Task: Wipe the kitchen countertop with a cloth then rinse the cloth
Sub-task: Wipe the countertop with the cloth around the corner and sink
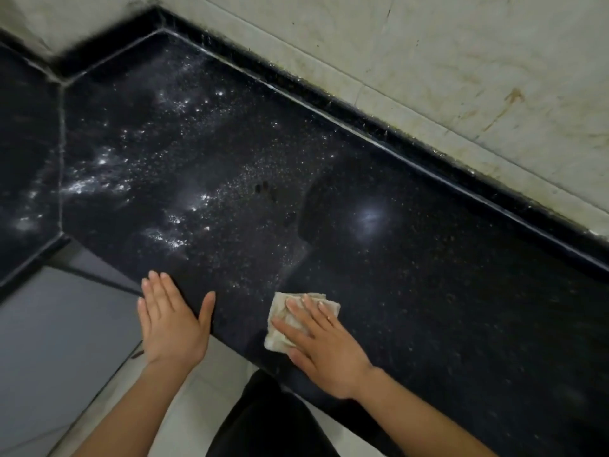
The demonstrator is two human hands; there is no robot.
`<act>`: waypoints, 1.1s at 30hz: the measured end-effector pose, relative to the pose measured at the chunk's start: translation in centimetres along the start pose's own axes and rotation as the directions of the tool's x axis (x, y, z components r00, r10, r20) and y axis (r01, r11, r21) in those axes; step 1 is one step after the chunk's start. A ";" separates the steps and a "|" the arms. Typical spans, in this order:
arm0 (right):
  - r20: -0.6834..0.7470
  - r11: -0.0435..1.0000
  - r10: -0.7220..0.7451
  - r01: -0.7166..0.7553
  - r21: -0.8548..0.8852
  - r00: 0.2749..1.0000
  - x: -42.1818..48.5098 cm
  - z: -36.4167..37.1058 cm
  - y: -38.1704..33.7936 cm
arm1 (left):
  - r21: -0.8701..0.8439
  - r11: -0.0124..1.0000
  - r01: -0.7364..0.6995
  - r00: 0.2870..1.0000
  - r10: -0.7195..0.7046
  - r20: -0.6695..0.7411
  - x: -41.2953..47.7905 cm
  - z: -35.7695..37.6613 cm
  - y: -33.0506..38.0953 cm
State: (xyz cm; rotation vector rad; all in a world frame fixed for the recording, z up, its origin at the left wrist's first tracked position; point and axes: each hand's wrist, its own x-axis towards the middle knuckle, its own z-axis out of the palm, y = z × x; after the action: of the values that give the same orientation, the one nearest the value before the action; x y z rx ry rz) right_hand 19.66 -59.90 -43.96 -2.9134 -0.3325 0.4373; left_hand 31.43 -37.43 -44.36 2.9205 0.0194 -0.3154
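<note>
A black speckled stone countertop (412, 275) fills most of the view. Wet streaks and white specks glisten on its left and middle part. A small folded beige cloth (280, 316) lies near the counter's front edge. My right hand (324, 347) presses flat on the cloth with straight fingers and covers its right half. My left hand (171, 324) lies flat with spread fingers at the counter's front edge, left of the cloth and apart from it. It holds nothing.
A raised black ledge (379, 127) and a stained pale tiled wall (461, 61) run along the back. A grout seam (61, 159) splits off the counter's left section. Grey floor tiles (49, 341) lie below the front edge.
</note>
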 end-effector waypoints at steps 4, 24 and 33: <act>0.047 0.994 0.030 -0.025 -0.105 0.998 1.9 -1.5 5.6 | 0.056 0.998 0.020 1.000 -0.020 0.004 0.1 0.3 -0.2; 0.100 0.990 0.081 -0.092 0.110 0.992 3.7 -1.6 -3.2 | -0.073 0.997 -0.018 0.999 0.021 0.033 0.5 0.6 -0.7; 0.078 0.800 0.567 -0.571 0.183 0.820 7.7 -3.3 2.0 | -0.162 0.985 -0.062 0.998 0.066 0.022 0.6 1.1 -1.5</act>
State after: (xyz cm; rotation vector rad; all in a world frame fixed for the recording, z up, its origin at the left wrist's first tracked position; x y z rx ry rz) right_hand 28.23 -60.39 -43.27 -2.7564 0.5827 0.5399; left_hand 31.76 -36.14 -45.84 2.7495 -0.0505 -0.3271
